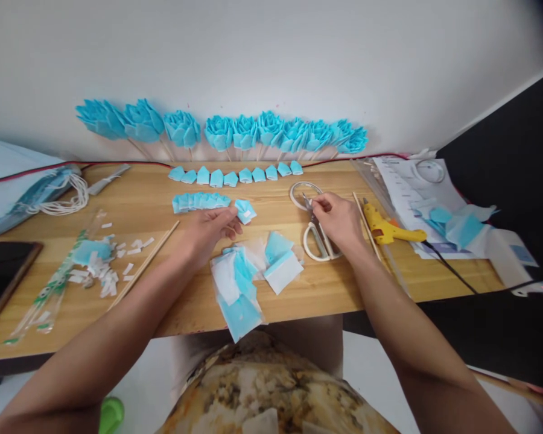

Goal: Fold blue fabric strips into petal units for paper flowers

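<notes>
Holding small folded light-blue fabric petal (244, 208) in fingers (227, 215) of left hand (203, 234), over pale wooden bench (312, 295). At white-handled metal scissors (314, 226) with right hand (338, 218); cannot tell whether grasping.

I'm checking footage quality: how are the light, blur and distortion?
Head view: light on the wall is soft, the top right corner dark; the phone seems stretched; print on the papers is too blurred to read, the scissors fairly clear.
</notes>
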